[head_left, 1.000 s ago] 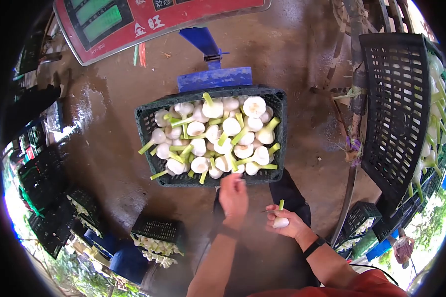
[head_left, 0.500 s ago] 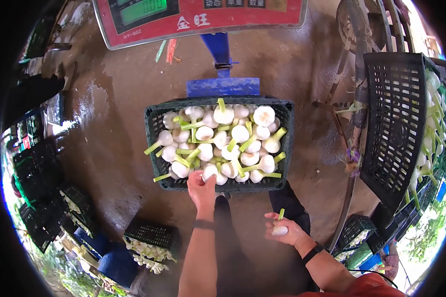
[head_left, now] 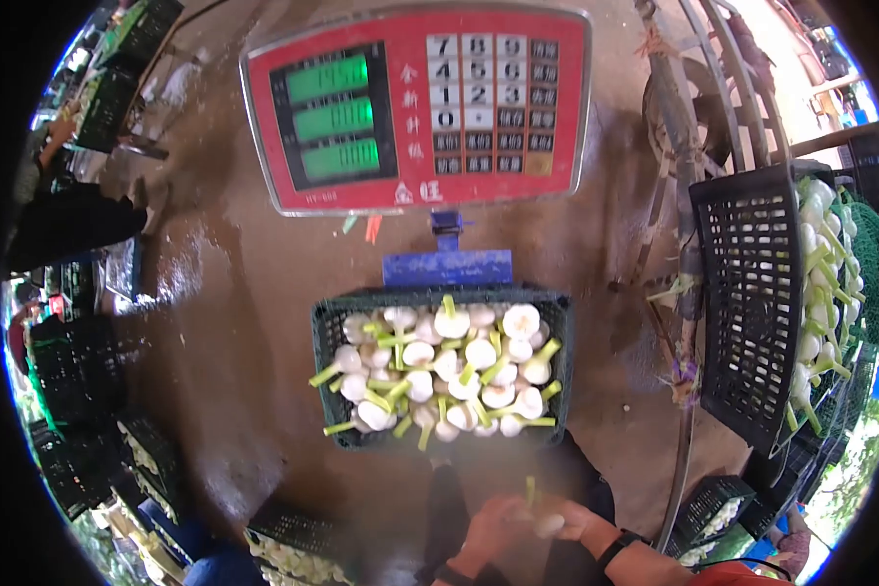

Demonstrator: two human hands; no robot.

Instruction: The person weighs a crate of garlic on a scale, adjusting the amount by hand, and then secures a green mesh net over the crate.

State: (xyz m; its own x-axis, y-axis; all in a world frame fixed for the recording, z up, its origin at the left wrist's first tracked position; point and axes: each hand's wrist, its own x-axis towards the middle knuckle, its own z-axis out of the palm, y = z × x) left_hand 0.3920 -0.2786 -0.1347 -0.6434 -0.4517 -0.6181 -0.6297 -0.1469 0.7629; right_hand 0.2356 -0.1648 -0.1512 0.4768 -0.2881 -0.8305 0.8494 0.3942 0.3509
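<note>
My right hand (head_left: 584, 524) is closed around a garlic bulb (head_left: 549, 526) with a trimmed green stem pointing up, low in the view in front of my legs. Right beside it is my left hand (head_left: 495, 527), close to the bulb; motion smears its fingers, and I cannot tell whether they grip anything. Beyond both hands, a dark green plastic crate (head_left: 324, 322) holds a heap of white garlic bulbs (head_left: 464, 383) with short green stems. At the crate's near edge, one bulb (head_left: 425, 416) lies with its stem toward me.
Behind the crate stands a red scale display (head_left: 420, 190) with green lit screens, on a blue post (head_left: 447, 264). A tilted black crate (head_left: 749, 293) of long-stemmed garlic is at right. More crates (head_left: 293, 547) and a person's dark-clothed leg (head_left: 78, 225) appear at left.
My left hand has left the crate's near edge and come back beside my right hand. A bulb lies where it was. The view has tilted up, showing the whole scale display.
</note>
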